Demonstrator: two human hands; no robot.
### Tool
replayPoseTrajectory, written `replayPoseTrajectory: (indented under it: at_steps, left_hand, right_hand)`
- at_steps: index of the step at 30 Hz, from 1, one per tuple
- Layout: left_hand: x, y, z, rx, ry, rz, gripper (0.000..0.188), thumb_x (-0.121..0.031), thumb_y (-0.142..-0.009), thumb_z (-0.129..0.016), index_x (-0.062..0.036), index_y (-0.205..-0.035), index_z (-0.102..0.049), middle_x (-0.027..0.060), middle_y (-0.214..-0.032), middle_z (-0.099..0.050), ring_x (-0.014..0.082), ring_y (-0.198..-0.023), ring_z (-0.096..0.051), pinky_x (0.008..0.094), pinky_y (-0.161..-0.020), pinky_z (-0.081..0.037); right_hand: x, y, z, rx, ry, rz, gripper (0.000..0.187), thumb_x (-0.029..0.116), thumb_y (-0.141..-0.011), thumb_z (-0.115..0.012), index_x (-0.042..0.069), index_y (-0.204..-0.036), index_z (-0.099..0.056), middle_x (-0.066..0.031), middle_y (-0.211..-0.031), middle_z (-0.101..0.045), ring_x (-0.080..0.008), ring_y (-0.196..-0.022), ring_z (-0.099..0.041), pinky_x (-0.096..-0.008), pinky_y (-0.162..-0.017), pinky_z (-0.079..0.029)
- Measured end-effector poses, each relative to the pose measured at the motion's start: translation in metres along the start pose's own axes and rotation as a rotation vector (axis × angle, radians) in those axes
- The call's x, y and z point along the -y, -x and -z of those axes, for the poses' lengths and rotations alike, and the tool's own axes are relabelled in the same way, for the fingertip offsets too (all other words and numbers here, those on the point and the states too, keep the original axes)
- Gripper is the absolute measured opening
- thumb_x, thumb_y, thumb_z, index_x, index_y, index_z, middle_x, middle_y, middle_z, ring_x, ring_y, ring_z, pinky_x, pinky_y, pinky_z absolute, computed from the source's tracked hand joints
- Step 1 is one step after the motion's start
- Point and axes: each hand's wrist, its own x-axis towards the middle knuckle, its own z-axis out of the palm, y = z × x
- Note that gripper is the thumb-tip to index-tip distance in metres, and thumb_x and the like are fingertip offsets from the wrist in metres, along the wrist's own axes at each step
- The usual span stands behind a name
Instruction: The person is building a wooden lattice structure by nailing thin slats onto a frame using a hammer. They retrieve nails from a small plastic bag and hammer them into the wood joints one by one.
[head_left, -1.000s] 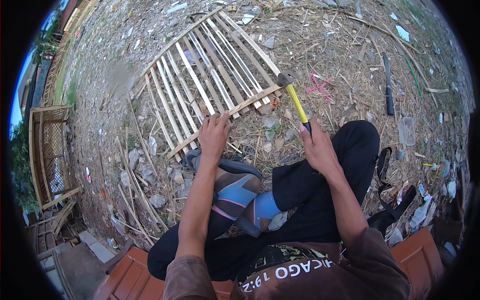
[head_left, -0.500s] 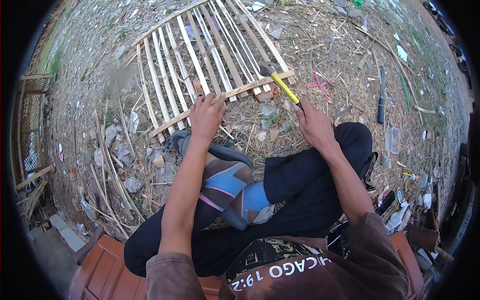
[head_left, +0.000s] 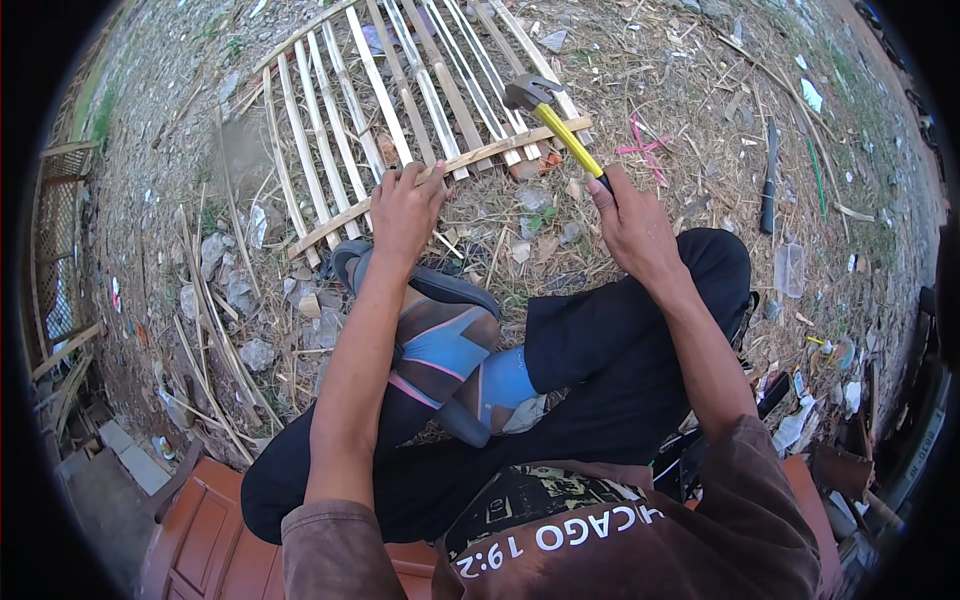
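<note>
A frame of pale wooden slats lies on the ground ahead of me, and its near crosspiece (head_left: 480,153) runs across the slat ends. My left hand (head_left: 403,218) is closed at this crosspiece, its fingertips over the wood; whether something small is pinched there is hidden. In my right hand (head_left: 643,235) is a claw hammer (head_left: 572,138), gripped by the black end of its yellow handle. The hammer's dark metal head shows above the right part of the crosspiece, apart from the wood.
My sandalled foot (head_left: 455,287) is just below the crosspiece. Pink ribbon (head_left: 643,148), a long dark-bladed tool (head_left: 768,185) and a clear plastic box (head_left: 789,270) lie to the right. Broken stones (head_left: 258,354) and thin wood strips (head_left: 208,325) are at left.
The hammer has lifted slightly, its head now farther above the crosspiece. My left hand stays at the crosspiece. The whole view has shifted a little, with the frame higher in it.
</note>
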Motion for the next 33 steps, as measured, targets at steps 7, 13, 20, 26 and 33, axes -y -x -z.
replayPoseTrajectory:
  at_steps: [7,13,20,26,33]
  left_hand:
    - [-0.001,0.000,0.002,-0.003,0.006,0.002,0.038,-0.030,-0.088,-0.073,-0.0191,-0.124,-0.072,0.0054,-0.113,-0.066,0.0272,-0.104,-0.060,0.0420,-0.086,-0.050]
    - [-0.001,0.000,0.001,0.023,0.006,0.005,0.038,-0.031,-0.088,-0.072,-0.0195,-0.124,-0.072,0.0056,-0.115,-0.066,0.0276,-0.105,-0.060,0.0422,-0.088,-0.050]
    - [0.002,0.008,0.001,0.045,-0.023,0.008,0.037,-0.032,-0.090,-0.071,-0.0201,-0.125,-0.072,0.0052,-0.115,-0.067,0.0273,-0.104,-0.061,0.0417,-0.087,-0.051]
    - [-0.006,-0.004,0.000,0.007,-0.002,-0.004,0.036,-0.032,-0.089,-0.072,-0.0201,-0.124,-0.072,0.0051,-0.116,-0.067,0.0277,-0.102,-0.061,0.0422,-0.086,-0.051]
    - [0.003,0.003,-0.004,-0.007,-0.006,-0.012,0.037,-0.034,-0.089,-0.072,-0.0216,-0.123,-0.072,0.0050,-0.114,-0.066,0.0267,-0.103,-0.061,0.0425,-0.086,-0.051]
  right_hand:
    - [0.007,0.004,-0.010,0.065,-0.195,-0.093,0.028,0.030,-0.107,-0.047,0.003,-0.101,-0.049,-0.0233,-0.057,-0.055,-0.0459,-0.055,-0.058,-0.0538,-0.052,-0.039]
    - [0.038,0.007,-0.007,-0.127,-0.430,-0.072,0.029,0.029,-0.107,-0.047,0.001,-0.099,-0.048,-0.0256,-0.061,-0.056,-0.0483,-0.059,-0.059,-0.0530,-0.053,-0.039]
    - [0.049,0.004,-0.009,0.070,-0.171,-0.092,0.024,0.024,-0.105,-0.051,0.001,-0.099,-0.051,-0.0280,-0.064,-0.059,-0.0512,-0.064,-0.060,-0.0595,-0.058,-0.041]
    - [0.000,0.007,-0.032,-0.075,-0.172,-0.070,0.028,0.028,-0.105,-0.049,0.001,-0.100,-0.052,-0.0275,-0.064,-0.059,-0.0508,-0.063,-0.059,-0.0595,-0.058,-0.041]
    - [0.035,0.002,0.001,-0.030,-0.210,-0.099,0.031,0.032,-0.106,-0.049,0.002,-0.099,-0.051,-0.0244,-0.059,-0.056,-0.0478,-0.057,-0.058,-0.0541,-0.052,-0.040]
